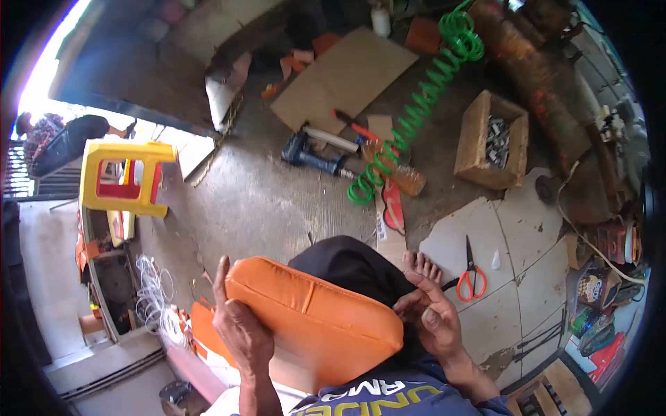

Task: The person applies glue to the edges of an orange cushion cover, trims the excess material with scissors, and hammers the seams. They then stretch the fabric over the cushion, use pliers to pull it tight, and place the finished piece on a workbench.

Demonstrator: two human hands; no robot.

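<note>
An orange padded seat cushion (316, 305) with a stitched seam across its edge rests tilted over my lap. My left hand (243, 329) grips its left end, the fingers reaching up along the side and the thumb against the cover. Beyond the opposite end, my right hand (433, 315) is raised with fingers apart and slightly bent, fingertips close to the cushion's corner. A pair of scissors with red-orange handles (472, 281) lies on the tiles to the right of that hand.
A blue pneumatic staple gun (316, 158) lies ahead, by a coiled green air hose (423, 104). Farther right stands a wooden box (479, 173) of metal pieces. Cardboard (343, 80) lies at the back. A yellow plastic stool (128, 177) and tangled white cord (156, 291) are left.
</note>
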